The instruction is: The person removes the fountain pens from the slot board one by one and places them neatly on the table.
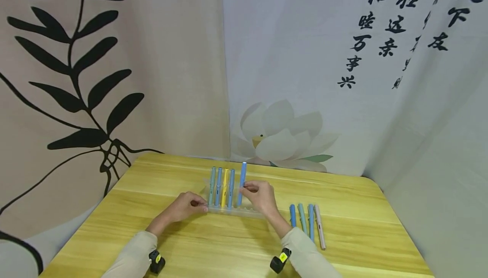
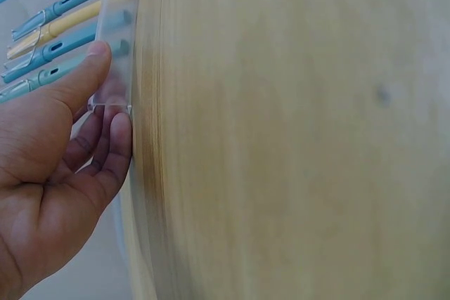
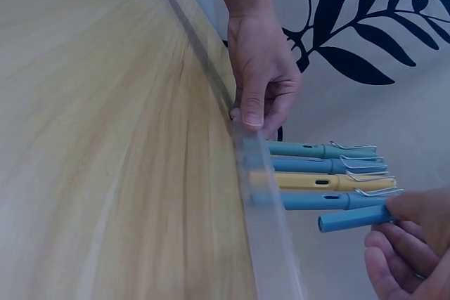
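A clear plastic pen stand (image 1: pixel 238 212) is on the table, holding a green pen (image 1: pixel 212 187), a yellow pen (image 1: pixel 224 191) and two blue pens upright in a row. My left hand (image 1: pixel 187 207) grips the stand's left end, thumb on its front and curled fingers around the end, as the left wrist view shows. Between thumb and fingers, my right hand (image 1: pixel 261 195) pinches another blue pen (image 3: pixel 351 218), held upright right of the row. Its lower end looks apart from the stand's front strip (image 3: pixel 271 244) in the right wrist view.
To the right on the wooden table (image 1: pixel 358 227) lie a dark blue pen (image 1: pixel 292 215), a green pen (image 1: pixel 303 218), a blue pen (image 1: pixel 311 223) and a pinkish-grey pen (image 1: pixel 320 227), side by side. A printed curtain (image 1: pixel 183 79) hangs behind the table.
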`<state>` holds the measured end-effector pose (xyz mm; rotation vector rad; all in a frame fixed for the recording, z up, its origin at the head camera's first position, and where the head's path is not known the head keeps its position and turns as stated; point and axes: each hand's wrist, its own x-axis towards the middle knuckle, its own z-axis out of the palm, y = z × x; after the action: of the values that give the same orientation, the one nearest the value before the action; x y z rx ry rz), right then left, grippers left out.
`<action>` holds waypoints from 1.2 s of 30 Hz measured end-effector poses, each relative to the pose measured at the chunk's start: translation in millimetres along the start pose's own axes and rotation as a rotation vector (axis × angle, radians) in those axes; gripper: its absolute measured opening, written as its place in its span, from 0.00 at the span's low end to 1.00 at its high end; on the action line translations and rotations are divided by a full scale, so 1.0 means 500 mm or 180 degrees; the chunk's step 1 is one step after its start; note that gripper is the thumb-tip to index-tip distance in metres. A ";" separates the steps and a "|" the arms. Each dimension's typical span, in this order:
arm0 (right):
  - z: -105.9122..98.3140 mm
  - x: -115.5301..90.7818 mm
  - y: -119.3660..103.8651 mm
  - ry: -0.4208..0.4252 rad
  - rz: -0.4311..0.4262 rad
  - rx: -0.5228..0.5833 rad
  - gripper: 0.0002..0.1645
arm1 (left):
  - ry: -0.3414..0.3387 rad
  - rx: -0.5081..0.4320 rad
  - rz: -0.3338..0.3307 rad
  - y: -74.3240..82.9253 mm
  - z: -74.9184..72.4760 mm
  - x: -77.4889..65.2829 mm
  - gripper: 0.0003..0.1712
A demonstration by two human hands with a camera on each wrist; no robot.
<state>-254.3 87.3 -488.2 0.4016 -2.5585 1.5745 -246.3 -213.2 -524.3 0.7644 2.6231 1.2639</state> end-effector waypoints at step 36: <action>-0.195 -0.094 0.047 0.0544 0.0348 -0.0156 0.13 | 0.0017 0.0031 0.0101 0.004 -0.002 0.000 0.07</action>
<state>-220.0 191.7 -475.1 0.1181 -2.5199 1.5047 -246.0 -213.0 -522.2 0.8085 2.6333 1.2638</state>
